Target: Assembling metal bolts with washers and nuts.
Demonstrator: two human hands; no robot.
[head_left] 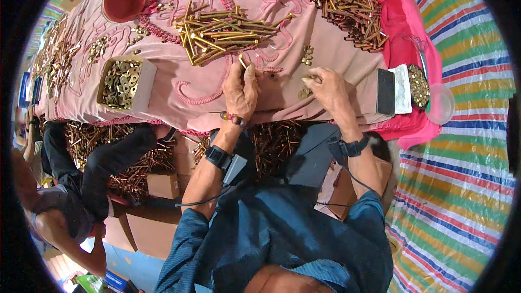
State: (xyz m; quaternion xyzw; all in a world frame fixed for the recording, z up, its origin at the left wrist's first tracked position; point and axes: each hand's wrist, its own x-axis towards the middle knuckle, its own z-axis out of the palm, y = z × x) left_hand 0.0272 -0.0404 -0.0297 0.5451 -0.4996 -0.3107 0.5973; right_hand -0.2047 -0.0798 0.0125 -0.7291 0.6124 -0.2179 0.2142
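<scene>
My left hand (240, 93) is closed around a brass-coloured bolt (242, 61), whose end stands up past the thumb and fingertips. To its right, my right hand (330, 91) has thumb and fingers pinched together; a small yellowish bit shows at the tips, too small to name. Just under those fingertips lie a few flat washers (305, 94) on the pink cloth (271, 100). A short row of nuts (307, 55) sits slightly farther off. Beyond my left hand spreads a loose heap of long brass-coloured bolts (225, 38).
A box of washers (145, 84) stands at left, a red bowl (125, 0) behind it. Copper-coloured metal pieces (353, 13) are heaped far right. A phone (386, 92) and a clear plastic cup (442, 103) lie right. Another person (59, 214) sits at lower left.
</scene>
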